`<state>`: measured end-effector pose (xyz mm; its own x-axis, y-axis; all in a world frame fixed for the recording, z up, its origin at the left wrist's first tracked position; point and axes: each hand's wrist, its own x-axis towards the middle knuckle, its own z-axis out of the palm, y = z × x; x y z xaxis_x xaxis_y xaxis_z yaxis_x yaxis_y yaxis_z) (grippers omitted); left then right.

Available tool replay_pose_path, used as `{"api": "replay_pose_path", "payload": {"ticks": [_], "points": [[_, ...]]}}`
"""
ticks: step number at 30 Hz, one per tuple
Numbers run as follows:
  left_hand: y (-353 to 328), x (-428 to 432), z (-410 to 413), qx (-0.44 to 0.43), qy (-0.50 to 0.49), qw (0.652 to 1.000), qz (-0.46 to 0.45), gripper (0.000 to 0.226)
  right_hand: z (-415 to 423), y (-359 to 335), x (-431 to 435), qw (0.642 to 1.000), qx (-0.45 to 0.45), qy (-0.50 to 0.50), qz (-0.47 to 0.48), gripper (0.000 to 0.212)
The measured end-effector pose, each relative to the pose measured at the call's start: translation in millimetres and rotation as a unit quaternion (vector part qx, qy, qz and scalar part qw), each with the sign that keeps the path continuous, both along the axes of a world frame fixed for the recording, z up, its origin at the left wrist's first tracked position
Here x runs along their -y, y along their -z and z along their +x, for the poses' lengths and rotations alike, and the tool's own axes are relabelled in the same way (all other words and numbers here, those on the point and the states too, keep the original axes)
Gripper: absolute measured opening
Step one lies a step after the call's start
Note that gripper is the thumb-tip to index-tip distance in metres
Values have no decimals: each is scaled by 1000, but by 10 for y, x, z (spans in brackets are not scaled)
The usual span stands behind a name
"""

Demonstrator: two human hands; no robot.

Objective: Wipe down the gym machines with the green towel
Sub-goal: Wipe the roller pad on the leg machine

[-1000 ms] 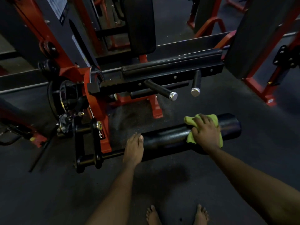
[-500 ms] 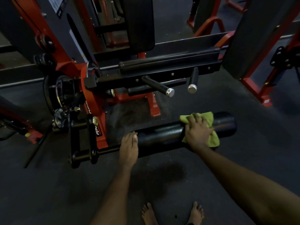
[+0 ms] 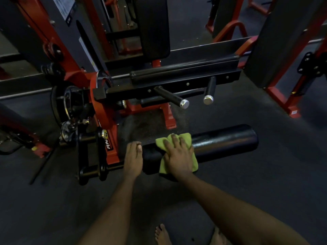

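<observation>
Now we press the green towel onto the roller pad

Our right hand (image 3: 178, 156) lies flat on the green towel (image 3: 161, 142), fingers spread and gripping nothing, pushing it against the left half of the black roller pad (image 3: 224, 140) at the near side of the red gym machine (image 3: 113, 152). Our left hand (image 3: 132, 160) rests on the pad's left end, just left of the towel, fingers straight and together, holding nothing.
</observation>
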<state>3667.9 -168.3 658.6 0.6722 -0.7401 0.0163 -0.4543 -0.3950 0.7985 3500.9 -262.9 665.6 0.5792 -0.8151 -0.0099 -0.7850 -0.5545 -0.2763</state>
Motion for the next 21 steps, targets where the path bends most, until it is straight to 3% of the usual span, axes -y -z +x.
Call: {"api": "replay_pose_path", "payload": {"ticks": [4, 6, 12, 17, 19, 21], "points": [[9, 281, -3, -36, 46, 987, 148, 46, -478, -17, 584, 997, -1, 64, -30, 43], [-3, 344, -46, -32, 52, 982, 177, 45, -684, -4, 819, 995, 1, 95, -43, 39], [12, 315, -50, -30, 31, 985, 166, 46, -1345, -16, 1449, 981, -15, 188, -35, 37], [73, 288, -60, -22, 27, 989, 143, 42, -1719, -128, 1829, 966, 17, 254, 45, 42], [126, 273, -35, -18, 22, 992, 125, 37, -1471, -109, 1645, 971, 40, 232, 45, 44], [168, 233, -18, -12, 18, 996, 92, 30, -1225, -3, 1350, 992, 13, 129, 1, 50]]}}
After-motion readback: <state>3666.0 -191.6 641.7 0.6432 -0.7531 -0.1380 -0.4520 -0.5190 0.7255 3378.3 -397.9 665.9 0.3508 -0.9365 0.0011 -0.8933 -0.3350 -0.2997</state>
